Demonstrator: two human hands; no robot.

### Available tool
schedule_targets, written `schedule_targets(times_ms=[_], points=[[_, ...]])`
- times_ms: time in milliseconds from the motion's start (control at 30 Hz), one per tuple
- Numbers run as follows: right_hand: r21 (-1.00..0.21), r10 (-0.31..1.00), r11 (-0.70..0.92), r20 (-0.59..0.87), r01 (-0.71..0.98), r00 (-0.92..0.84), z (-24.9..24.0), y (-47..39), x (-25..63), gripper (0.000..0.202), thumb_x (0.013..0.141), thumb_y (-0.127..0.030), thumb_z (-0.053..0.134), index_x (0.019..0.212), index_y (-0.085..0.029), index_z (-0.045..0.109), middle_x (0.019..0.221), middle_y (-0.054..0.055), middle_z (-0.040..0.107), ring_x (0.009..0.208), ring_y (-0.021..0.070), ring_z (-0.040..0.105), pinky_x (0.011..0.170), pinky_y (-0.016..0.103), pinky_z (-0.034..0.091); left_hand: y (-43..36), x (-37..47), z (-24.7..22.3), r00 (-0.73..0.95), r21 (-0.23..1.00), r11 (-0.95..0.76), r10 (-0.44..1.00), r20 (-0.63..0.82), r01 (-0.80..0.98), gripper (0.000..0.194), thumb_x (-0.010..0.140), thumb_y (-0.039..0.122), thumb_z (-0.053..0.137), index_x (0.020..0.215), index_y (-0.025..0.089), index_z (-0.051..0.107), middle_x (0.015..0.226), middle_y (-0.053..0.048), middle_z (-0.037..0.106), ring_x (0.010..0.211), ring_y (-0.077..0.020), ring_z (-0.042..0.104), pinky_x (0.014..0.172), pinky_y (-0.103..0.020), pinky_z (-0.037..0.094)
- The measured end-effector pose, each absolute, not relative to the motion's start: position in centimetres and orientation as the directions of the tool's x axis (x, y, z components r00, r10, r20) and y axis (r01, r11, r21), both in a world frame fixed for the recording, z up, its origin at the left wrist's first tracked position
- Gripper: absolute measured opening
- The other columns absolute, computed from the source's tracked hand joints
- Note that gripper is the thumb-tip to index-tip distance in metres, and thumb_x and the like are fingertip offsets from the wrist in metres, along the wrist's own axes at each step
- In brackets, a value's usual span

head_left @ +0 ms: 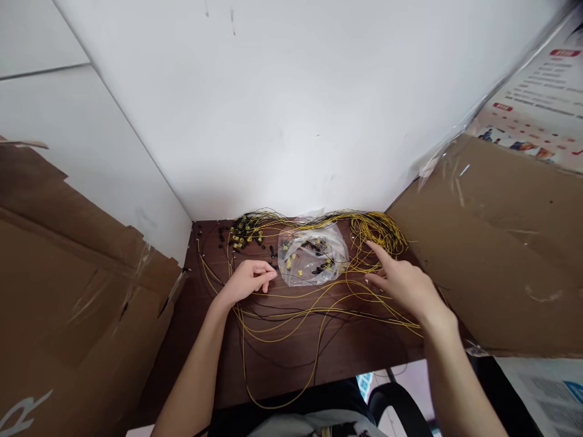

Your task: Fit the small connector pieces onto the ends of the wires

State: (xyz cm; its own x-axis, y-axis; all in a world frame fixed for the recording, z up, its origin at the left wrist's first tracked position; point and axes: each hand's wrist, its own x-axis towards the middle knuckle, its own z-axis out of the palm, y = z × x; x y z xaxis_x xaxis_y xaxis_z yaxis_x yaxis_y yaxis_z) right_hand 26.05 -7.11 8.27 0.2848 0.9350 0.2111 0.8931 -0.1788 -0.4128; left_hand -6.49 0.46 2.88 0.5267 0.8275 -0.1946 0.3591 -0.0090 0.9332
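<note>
Fingers pinched together, my left hand [250, 280] is beside the left edge of a clear plastic bag [296, 276]; anything between its fingertips is too small to make out. The bag holds small black and yellow pieces. Behind that hand lies a pile of black and yellow connectors [246, 230]. My right hand [398, 282] has its thumb and index finger apart and holds nothing visible. Its index finger points at a coiled bundle of yellow and black wires [378, 229]. Loose yellow wires [282, 340] curve across the table in front of both hands.
The dark brown table [182, 364] meets a white wall [291, 121] at the back. Cardboard stands at the left [77, 291] and at the right [501, 255]. A black chair part [396, 406] shows below the table's front edge.
</note>
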Motion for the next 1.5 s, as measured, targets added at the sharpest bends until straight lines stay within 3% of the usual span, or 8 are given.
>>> schedule_targets(times_ms=[133,233,400,600,700,1033,1233,1500], points=[[-0.561,0.980,0.158,0.192,0.813,-0.059,6.8,-5.5,19.8,0.040,0.077,-0.031,0.061,0.116,-0.026,0.057,0.061,-0.001,0.062,0.051,0.0146,0.053,0.057,0.028,0.040,0.1,-5.3,2.4,0.526,0.937,-0.083,0.843,-0.116,0.339,0.028,0.079,0.038,0.055,0.080,0.011,0.064,0.051,0.000,0.058,0.046,-0.0082,0.044,0.048,-0.019,0.033],[-0.697,0.947,0.321,0.254,0.641,-0.198,4.7,-3.6,15.9,0.036,0.074,-0.019,0.063,0.110,-0.021,0.059,0.084,0.005,0.065,0.075,0.0172,0.059,0.070,0.030,0.045,-0.1,-4.6,2.1,0.464,0.932,-0.148,0.885,-0.023,0.330,0.026,0.080,0.036,0.054,0.080,0.012,0.065,0.053,0.000,0.061,0.048,-0.0094,0.048,0.049,-0.019,0.035],[-0.836,0.969,0.230,0.146,0.499,-0.200,1.4,-1.3,13.1,0.015,0.078,-0.017,0.059,0.091,-0.014,0.064,0.082,0.005,0.065,0.070,0.0134,0.057,0.065,0.025,0.044,-0.3,-4.0,1.8,0.385,0.907,-0.249,0.917,0.107,0.340,0.024,0.083,0.034,0.053,0.078,0.014,0.066,0.055,0.000,0.062,0.050,-0.0095,0.049,0.052,-0.020,0.036],[-0.931,0.943,0.239,0.154,0.276,-0.296,0.7,-1.3,14.0,0.025,0.077,-0.032,0.063,0.096,-0.016,0.064,0.076,0.001,0.064,0.056,0.0089,0.048,0.053,0.020,0.037,-0.1,-3.7,1.1,0.366,0.899,-0.272,0.920,0.138,0.344,0.023,0.082,0.032,0.055,0.074,0.014,0.066,0.061,-0.002,0.064,0.055,-0.0111,0.053,0.055,-0.021,0.039],[-0.910,0.946,0.271,0.192,0.313,-0.260,0.6,-1.5,14.5,0.020,0.080,-0.034,0.060,0.083,-0.015,0.067,0.075,0.002,0.065,0.058,0.0101,0.049,0.055,0.021,0.036,-0.1,-3.3,0.7,0.359,0.891,-0.292,0.919,0.161,0.348,0.021,0.081,0.030,0.057,0.073,0.014,0.067,0.064,-0.002,0.066,0.061,-0.0131,0.057,0.061,-0.022,0.042],[-0.835,0.946,0.323,0.267,0.446,-0.184,0.7,-0.6,17.6,0.016,0.082,-0.030,0.057,0.078,-0.015,0.063,0.072,0.003,0.063,0.063,0.0123,0.054,0.057,0.022,0.039,-0.3,-2.1,0.2,0.351,0.921,-0.273,0.921,0.167,0.279,0.020,0.080,0.030,0.058,0.078,0.014,0.070,0.067,-0.004,0.068,0.064,-0.0156,0.061,0.064,-0.024,0.045],[-0.933,0.996,0.090,0.077,0.348,-0.050,0.5,-0.6,18.8,0.020,0.086,-0.037,0.046,0.088,-0.018,0.050,0.066,0.000,0.064,0.038,0.0089,0.053,0.036,0.018,0.037,-0.1,-2.0,-0.4,0.344,0.894,-0.292,0.923,0.171,0.340,0.022,0.081,0.030,0.057,0.079,0.014,0.070,0.068,-0.005,0.069,0.064,-0.0157,0.062,0.062,-0.024,0.045],[-0.898,0.994,0.043,-0.004,0.438,-0.106,0.5,-1.0,18.3,0.009,0.084,-0.024,0.048,0.081,-0.017,0.051,0.069,0.002,0.065,0.051,0.0108,0.062,0.040,0.017,0.047,0.2,-1.8,-0.9,0.311,0.883,-0.304,0.931,0.194,0.358,0.021,0.082,0.030,0.056,0.081,0.015,0.071,0.063,-0.003,0.068,0.057,-0.0135,0.060,0.056,-0.021,0.044]])
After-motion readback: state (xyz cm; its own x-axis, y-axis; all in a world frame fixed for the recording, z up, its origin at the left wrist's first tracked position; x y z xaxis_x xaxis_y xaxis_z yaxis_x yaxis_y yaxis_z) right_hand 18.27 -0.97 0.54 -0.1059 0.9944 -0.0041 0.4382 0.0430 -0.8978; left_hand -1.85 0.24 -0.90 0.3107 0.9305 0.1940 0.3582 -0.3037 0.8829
